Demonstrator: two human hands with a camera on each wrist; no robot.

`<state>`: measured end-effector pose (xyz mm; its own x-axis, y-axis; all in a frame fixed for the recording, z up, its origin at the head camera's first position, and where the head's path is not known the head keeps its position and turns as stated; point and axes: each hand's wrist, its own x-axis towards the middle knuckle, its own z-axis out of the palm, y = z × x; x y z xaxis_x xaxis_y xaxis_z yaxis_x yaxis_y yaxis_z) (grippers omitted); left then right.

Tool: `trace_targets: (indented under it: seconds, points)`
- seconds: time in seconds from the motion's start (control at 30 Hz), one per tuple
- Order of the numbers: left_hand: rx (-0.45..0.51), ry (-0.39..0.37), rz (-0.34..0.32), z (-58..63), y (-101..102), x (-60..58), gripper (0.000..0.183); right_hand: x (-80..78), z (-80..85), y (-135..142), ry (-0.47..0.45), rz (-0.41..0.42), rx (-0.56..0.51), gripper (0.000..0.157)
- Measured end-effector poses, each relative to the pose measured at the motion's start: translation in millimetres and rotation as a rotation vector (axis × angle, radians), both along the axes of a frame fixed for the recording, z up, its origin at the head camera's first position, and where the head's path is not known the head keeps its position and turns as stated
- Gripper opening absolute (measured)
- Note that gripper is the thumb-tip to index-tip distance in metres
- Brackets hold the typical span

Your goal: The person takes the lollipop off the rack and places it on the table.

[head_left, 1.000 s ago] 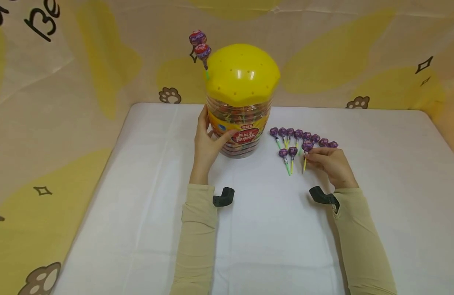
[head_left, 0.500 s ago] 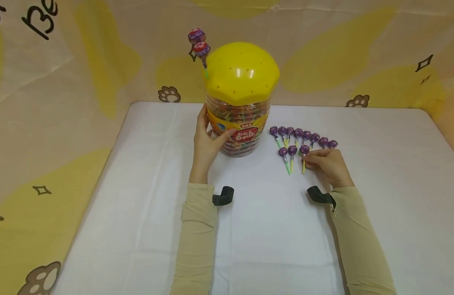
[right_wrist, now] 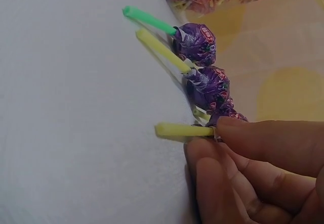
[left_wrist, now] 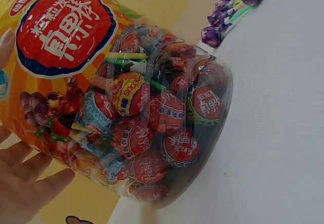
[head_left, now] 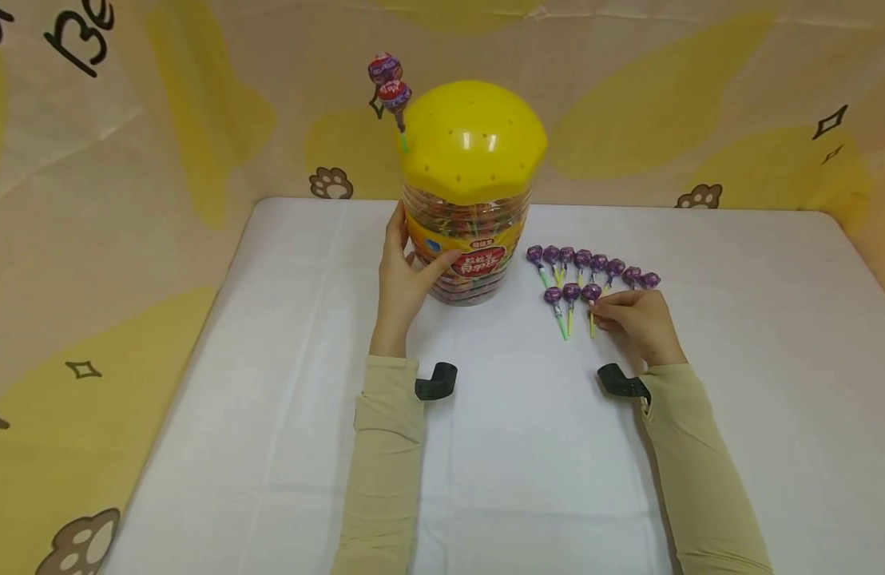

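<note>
My left hand (head_left: 406, 279) grips the side of a clear plastic jar (head_left: 466, 291), thumb across its orange label and fingers behind. A yellow dome lid (head_left: 474, 144) tops the jar. Wrapped lollipops (left_wrist: 152, 113) fill its lower part in the left wrist view. My right hand (head_left: 640, 319) pinches a purple-wrapped lollipop (head_left: 591, 293) between thumb and fingers, just below its head. The yellow stick (right_wrist: 179, 130) of this lollipop points toward the front of the table. Two more purple lollipops (head_left: 572, 293) lie to its left, forming a front row with it.
Behind the front row, several purple lollipops (head_left: 582, 258) lie in a longer back row on the white table (head_left: 521, 479). Two red-and-purple lollipops (head_left: 395, 96) stick up beside the lid's left edge. A patterned cloth (head_left: 629, 96) hangs behind the table.
My right hand has shifted slightly left and lowered the lollipop toward the other two in the front row. The left hand stays on the jar.
</note>
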<state>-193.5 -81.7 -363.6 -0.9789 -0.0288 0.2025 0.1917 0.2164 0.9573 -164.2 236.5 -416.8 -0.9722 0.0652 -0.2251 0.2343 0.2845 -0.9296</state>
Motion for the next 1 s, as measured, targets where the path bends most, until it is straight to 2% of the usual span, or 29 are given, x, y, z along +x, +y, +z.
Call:
trace_targets:
  seconds: [0.23, 0.43, 0.67, 0.87, 1.0]
  points:
    - [0.001, -0.006, 0.009, 1.2, 0.1, 0.8, 0.092, 1.5, 4.2, 2.1, 0.010, 0.014, 0.135, 0.032]
    - [-0.001, -0.006, 0.006, 1.1, 0.0, 0.7, 0.092, 3.4, 7.3, 3.6, 0.009, -0.001, 0.147, 0.031]
    - [-0.004, 0.009, 0.007, 1.4, -0.7, 1.6, 0.092, 6.1, 15.4, 2.0, 0.035, -0.016, 0.086, 0.033]
    - [0.002, 0.006, 0.004, 1.5, 0.0, 2.1, 0.091, 4.1, 24.3, -5.7, 0.125, -0.005, -0.011, 0.031]
    - [0.007, 0.002, 0.002, 0.3, 0.1, 2.3, 0.091, 2.3, 35.9, -19.6, 0.184, -0.008, -0.082, 0.037]
